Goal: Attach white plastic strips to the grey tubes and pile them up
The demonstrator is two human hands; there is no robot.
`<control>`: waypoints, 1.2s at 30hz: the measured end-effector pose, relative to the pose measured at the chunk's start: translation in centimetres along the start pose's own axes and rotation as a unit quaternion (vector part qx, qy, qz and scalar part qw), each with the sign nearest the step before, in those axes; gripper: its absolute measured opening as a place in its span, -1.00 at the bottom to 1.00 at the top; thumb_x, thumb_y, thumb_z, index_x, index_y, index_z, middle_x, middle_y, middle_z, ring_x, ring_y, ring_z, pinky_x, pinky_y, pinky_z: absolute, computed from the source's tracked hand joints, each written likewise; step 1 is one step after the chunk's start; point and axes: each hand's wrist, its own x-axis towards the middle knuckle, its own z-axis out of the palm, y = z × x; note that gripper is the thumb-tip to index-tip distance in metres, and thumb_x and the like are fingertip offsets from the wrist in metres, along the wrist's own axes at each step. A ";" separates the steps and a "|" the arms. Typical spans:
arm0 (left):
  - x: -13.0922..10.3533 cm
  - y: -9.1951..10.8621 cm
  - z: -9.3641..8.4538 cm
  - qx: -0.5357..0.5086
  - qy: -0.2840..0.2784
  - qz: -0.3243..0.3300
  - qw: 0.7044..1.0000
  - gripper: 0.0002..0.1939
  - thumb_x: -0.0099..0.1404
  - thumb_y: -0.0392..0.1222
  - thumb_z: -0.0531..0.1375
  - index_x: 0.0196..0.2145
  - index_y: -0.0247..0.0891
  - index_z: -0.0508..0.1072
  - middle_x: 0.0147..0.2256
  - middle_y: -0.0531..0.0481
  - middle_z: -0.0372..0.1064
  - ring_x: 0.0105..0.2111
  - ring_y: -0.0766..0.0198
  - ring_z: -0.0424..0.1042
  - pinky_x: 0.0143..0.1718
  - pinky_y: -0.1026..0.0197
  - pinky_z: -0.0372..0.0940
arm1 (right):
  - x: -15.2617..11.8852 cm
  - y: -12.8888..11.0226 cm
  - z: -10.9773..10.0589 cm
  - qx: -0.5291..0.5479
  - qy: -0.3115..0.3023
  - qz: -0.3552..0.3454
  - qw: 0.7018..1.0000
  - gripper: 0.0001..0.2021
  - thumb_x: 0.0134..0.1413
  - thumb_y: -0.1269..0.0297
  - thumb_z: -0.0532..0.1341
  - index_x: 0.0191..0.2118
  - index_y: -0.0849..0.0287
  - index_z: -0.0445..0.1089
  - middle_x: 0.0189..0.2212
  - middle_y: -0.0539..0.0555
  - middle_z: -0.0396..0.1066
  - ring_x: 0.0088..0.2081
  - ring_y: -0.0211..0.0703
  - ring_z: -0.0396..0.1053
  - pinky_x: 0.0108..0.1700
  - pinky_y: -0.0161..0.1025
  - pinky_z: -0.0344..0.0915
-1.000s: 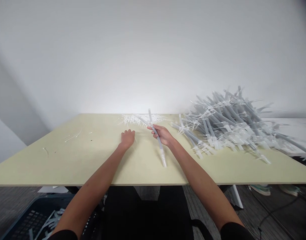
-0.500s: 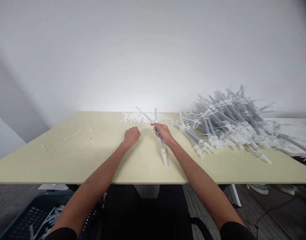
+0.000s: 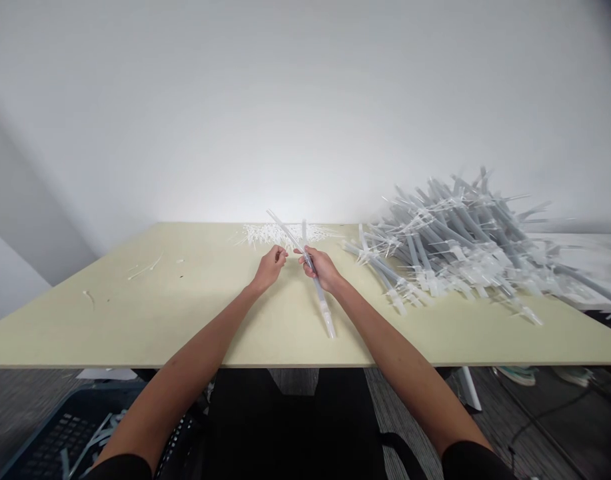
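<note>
Below the table (image 3: 160,320), at your left, sits a dark basket (image 3: 65,433) with pale pieces inside. Above the tabletop, the grey tube (image 3: 319,288) slants toward you, its clear-sleeved end nearest. Your right hand (image 3: 321,268) is closed round its middle; if that grip slackens, the tube could twist or slip. Your left hand (image 3: 270,268) is curled just beside, fingertips drawn together; I can't tell whether it pinches anything, but a small piece there could drop. Beyond, the tube's two upper ends splay near the white ties (image 3: 262,235); dipping them could scatter those. At right, an elbow knock could slide the tube pile (image 3: 450,230).
</note>
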 end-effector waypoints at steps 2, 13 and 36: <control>0.0 0.0 0.1 0.003 0.000 0.012 1.000 -0.80 0.27 -0.08 -0.06 -0.33 -0.23 0.25 -0.43 0.06 0.30 -0.48 0.39 0.25 -0.40 0.31 0.16 | 0.0 0.0 0.1 0.005 -0.003 0.009 1.000 -0.66 0.06 0.11 0.09 -0.20 0.28 0.38 -0.54 0.03 0.34 -0.71 -0.43 0.00 -0.70 -0.38 -0.11; 0.3 -0.5 -0.7 0.036 -0.036 0.021 0.998 -0.79 0.30 -0.09 -0.09 -0.33 -0.23 0.25 -0.37 0.02 0.29 -0.43 0.36 0.27 -0.36 0.29 0.18 | -0.2 -0.2 0.3 0.024 -0.033 0.052 0.998 -0.62 0.09 0.04 0.05 -0.21 0.27 0.38 -0.56 0.03 0.31 -0.70 -0.42 -0.03 -0.71 -0.40 -0.12; 0.3 -0.8 -0.6 0.123 -0.071 0.133 0.981 -0.78 0.31 -0.15 -0.05 -0.33 -0.25 0.35 -0.30 -0.03 0.25 -0.31 0.27 0.27 -0.22 0.20 0.17 | -0.2 0.0 0.5 0.037 -0.031 0.094 0.994 -0.63 -0.10 -0.04 0.25 -0.38 0.21 0.28 -0.61 -0.05 0.24 -0.71 -0.46 -0.01 -0.74 -0.44 -0.13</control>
